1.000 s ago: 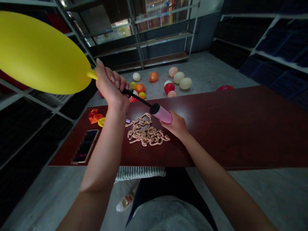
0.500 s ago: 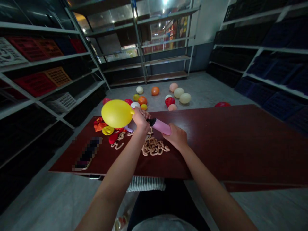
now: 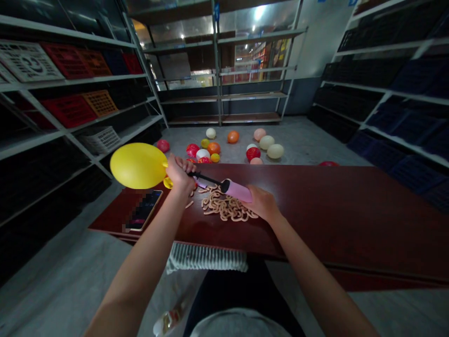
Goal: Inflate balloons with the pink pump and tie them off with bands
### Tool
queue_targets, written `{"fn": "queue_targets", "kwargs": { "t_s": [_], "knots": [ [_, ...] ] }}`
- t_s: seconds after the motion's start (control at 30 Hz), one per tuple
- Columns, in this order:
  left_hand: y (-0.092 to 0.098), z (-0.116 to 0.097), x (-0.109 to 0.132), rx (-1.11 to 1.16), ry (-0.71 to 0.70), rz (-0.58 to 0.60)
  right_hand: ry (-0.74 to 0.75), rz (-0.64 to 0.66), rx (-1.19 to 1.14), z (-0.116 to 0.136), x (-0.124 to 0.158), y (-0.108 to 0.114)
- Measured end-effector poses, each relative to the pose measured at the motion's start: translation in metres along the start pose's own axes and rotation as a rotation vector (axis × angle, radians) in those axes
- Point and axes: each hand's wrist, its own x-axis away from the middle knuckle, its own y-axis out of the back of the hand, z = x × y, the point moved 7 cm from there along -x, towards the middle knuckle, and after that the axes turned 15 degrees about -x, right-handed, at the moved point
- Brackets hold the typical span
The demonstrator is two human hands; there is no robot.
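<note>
A blown-up yellow balloon sticks out to the left of my left hand, whose closed fingers grip its neck at the pump's nozzle end. My right hand is wrapped round the pink-purple barrel of a balloon pump. The pump's black rod shows drawn out between the two hands. Beneath the barrel lies a pile of curled beige strips, bunched on the table. Part of a limp yellow balloon shows just under my left hand, which hides most of what lies behind it.
A phone lies at the left of the dark red table. Several blown-up balloons rest on the floor beyond. Shelves with crates line both sides. A bottle is on the floor by my legs.
My hands have moved apart, drawing the pump's black rod out of the barrel. My left hand and the yellow balloon have shifted left, and the balloon looks somewhat larger. The view has shifted slightly.
</note>
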Motion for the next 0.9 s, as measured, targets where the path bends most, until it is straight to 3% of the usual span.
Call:
{"fn": "queue_targets", "kwargs": {
  "t_s": [0.1,0.2,0.37,0.5,0.67,0.8,0.9],
  "knots": [
    [-0.011,-0.039,0.006,-0.004,-0.092,0.081,0.001,-0.010,-0.088,0.001,0.000,0.000],
    [-0.033,-0.066,0.021,-0.030,-0.178,0.157,-0.021,-0.028,-0.210,0.002,0.001,0.001],
    [-0.087,-0.068,0.045,-0.097,-0.321,0.242,-0.135,-0.146,-0.423,-0.014,0.000,0.008],
    [-0.135,-0.039,0.049,-0.117,-0.398,0.324,-0.242,-0.214,-0.514,-0.033,-0.002,0.011],
    [-0.176,0.038,0.047,-0.209,-0.253,0.379,-0.365,-0.258,-0.591,-0.044,-0.003,0.008],
    [-0.176,0.092,0.050,-0.228,-0.077,0.327,-0.439,-0.266,-0.606,-0.051,-0.004,0.006],
    [-0.166,0.101,0.049,-0.207,-0.039,0.308,-0.420,-0.255,-0.582,-0.052,-0.004,0.008]
  ]
}}
